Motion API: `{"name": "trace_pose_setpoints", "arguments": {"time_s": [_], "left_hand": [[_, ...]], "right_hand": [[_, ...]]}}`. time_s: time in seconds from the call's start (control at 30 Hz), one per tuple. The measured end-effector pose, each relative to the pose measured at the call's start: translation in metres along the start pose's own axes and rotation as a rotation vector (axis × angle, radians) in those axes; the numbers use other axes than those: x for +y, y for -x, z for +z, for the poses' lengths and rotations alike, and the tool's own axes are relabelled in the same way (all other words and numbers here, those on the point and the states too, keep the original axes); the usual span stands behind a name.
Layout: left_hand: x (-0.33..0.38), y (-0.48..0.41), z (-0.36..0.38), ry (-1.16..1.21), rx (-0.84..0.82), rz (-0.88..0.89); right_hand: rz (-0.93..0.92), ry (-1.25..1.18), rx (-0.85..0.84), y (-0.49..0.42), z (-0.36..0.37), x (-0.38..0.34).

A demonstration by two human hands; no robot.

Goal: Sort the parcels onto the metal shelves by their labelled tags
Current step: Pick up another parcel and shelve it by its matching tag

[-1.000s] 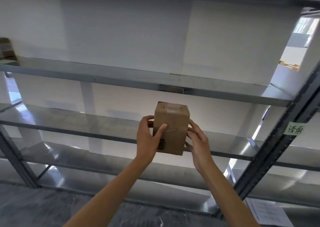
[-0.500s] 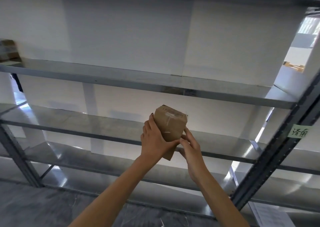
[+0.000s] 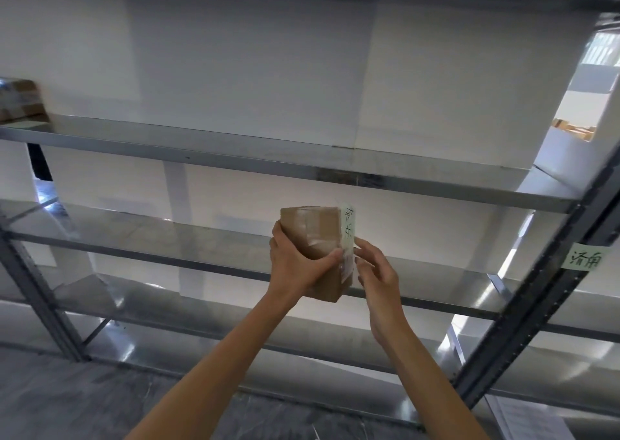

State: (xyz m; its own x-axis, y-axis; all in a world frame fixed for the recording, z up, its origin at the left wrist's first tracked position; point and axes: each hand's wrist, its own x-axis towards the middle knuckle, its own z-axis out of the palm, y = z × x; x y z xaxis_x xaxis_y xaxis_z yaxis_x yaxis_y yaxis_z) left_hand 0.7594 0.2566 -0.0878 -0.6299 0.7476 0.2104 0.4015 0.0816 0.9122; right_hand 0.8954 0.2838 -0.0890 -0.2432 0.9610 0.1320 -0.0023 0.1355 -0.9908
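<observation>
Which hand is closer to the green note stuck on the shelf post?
The right hand. It sits beside the box, left of and slightly below the green note. The left hand, gripping the box, is farther left.

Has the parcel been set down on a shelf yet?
No, the parcel is off the shelves, gripped in the left hand, with the right hand open beside its tagged side.
</observation>
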Motion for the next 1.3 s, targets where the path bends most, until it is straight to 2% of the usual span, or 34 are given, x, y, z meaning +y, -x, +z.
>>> {"name": "trace_pose_setpoints", "arguments": {"time_s": [0.13,0.27,0.73,0.93,1.1,1.3], "left_hand": [[0.005,0.0,-0.002,0.132,-0.094,-0.101],[0.007,0.002,-0.006,0.224,-0.165,-0.176],[-0.006,0.016,-0.019,0.322,-0.443,-0.207],[-0.016,0.015,-0.018,0.373,-0.428,-0.3],[-0.023,0.013,-0.019,0.537,-0.384,-0.367],[-0.027,0.01,-0.018,0.59,-0.371,-0.339]], "right_hand": [[0.086,-0.014,0.005,-0.009,-0.003,0.004],[0.093,-0.024,-0.022,-0.007,-0.001,0.01],[0.024,-0.018,-0.01,-0.004,-0.008,0.012],[-0.006,0.027,-0.038,-0.003,-0.009,0.013],[-0.038,-0.001,-0.02,-0.002,-0.004,0.012],[-0.071,-0.012,0.04,0.0,0.003,0.014]]}}
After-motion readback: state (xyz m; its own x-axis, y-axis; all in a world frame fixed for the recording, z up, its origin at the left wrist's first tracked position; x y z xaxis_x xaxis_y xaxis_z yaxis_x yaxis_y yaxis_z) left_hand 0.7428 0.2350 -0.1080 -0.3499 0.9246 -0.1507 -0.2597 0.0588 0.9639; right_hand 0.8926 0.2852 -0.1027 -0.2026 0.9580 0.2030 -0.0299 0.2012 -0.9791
